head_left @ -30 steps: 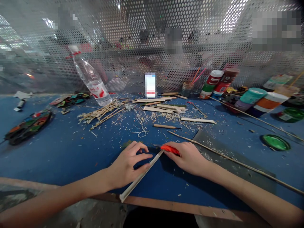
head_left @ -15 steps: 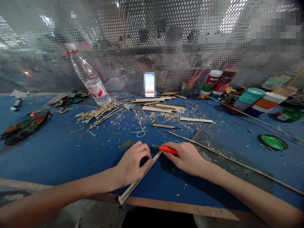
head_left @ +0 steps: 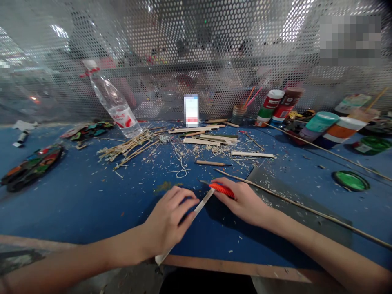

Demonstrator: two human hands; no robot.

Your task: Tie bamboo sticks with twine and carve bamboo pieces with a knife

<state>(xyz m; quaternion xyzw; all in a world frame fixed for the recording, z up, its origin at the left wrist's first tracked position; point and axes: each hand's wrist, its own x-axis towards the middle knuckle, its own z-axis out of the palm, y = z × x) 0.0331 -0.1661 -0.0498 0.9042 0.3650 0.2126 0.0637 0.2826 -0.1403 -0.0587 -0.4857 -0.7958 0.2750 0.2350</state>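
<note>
In the head view a pale flat strip, looking like bamboo or wood (head_left: 203,203), slants from the table's front edge up to the knife. My left hand (head_left: 171,216) lies over the strip's middle, thumb and index finger apart; the thumb is by the strip, and whether it presses on it I cannot tell. An orange-handled utility knife (head_left: 222,189) sits in my right hand (head_left: 245,202), fingers wrapped round the handle. Its blade points left, just beyond the strip's far end. That end meets the handle beside my right thumb.
Shavings litter the blue table (head_left: 92,204). Behind my hands lie a wooden-handled tool (head_left: 210,163), several strips (head_left: 202,141) and a stick bundle (head_left: 128,149). A long thin stick (head_left: 284,199) crosses a dark mat (head_left: 321,228). A bottle (head_left: 118,106) and paint bottles (head_left: 269,107) stand farther back.
My left thumb and index finger have parted from their pinch, and that hand has shifted slightly toward me. My right hand and the knife have moved slightly up and right.
</note>
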